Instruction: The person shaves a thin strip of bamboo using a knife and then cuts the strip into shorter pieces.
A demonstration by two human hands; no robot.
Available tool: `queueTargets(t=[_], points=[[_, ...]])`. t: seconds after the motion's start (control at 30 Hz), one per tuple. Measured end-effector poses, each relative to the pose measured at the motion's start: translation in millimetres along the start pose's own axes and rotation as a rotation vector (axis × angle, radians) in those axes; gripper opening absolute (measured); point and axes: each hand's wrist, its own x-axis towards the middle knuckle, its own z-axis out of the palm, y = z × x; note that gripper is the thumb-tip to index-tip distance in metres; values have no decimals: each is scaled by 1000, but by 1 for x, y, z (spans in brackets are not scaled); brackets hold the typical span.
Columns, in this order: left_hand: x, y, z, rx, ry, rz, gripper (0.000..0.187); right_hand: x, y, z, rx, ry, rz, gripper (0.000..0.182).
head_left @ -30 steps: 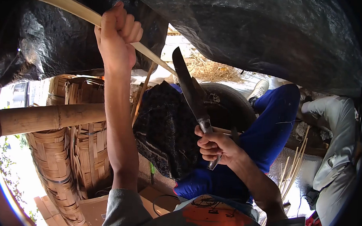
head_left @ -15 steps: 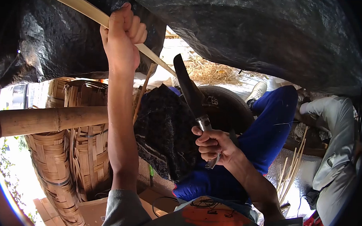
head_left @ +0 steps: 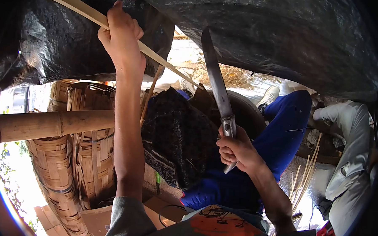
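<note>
Steadying the strip, it seemed, the left hand clenched it, while the right hand clasped the knife.

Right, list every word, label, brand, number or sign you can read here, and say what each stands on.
No text can be read.
Shirt: a bicycle drawing and an orange patch, no legible words.
Cardboard: a small pale mark at its edge, too small to read.
Knife: no legible marking on blade or handle.
</note>
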Motion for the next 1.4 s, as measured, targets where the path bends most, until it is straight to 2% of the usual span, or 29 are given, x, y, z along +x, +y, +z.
queueTargets(t=[0.13, 0.2, 0.3, 0.43, 0.5, 0.73, 0.77, 0.8, 0.9, 1.1, 1.17, 1.2, 1.27, 1.3, 1.37, 1.4], points=[[6, -2, -8, -78, 4, -14, 40, -7, 0, -1, -105, 52, -52, 16], [11, -11, -16, 111, -89, 240, 39, -8, 2, 0, -155, 70, -60, 16], [12, -13, -19, 163, -161, 338, 41, -7, 6, 3, -238, 56, -49, 14], [16, -20, -18, -5, -19, 357, 46, -5, 10, 11, -311, 44, -64, 15], [12, -17, -13, 69, 144, 217, 51, -5, 10, 12, -348, 63, -74, 17], [3, -7, -15, 295, 166, 224, 54, -15, -1, 21, -499, 74, -80, 17], [3, -7, -16, 336, 173, 234, 54, -17, -3, 22, -556, 60, -80, 25], [3, -7, -16, 377, 180, 246, 55, -17, -6, 24, -555, 61, -78, 25], [-1, -7, -12, 362, 197, 231, 55, -16, -9, 28, -605, 43, -118, 24], [-7, -10, -2, 354, 154, 297, 55, -20, -8, 32, -630, 47, -54, 23], [-8, -10, -1, 340, 154, 293, 54, -23, -6, 35, -627, -30, -254, 18], [-8, -10, 0, 340, 152, 290, 54, -22, -5, 39, -626, -28, -252, 18], [-10, -8, 1, 327, 196, 268, 53, -20, -5, 46, -413, -8, -131, 15], [-10, -8, 2, 325, 195, 270, 53, -15, 0, 40, -413, -8, -134, 15], [-9, -12, 4, 421, 219, 309, 53, -2, 15, 21, -312, -126, 135, 18], [-6, -14, 1, 381, 227, 338, 53, -4, 16, 21, -356, -93, 77, 20]])
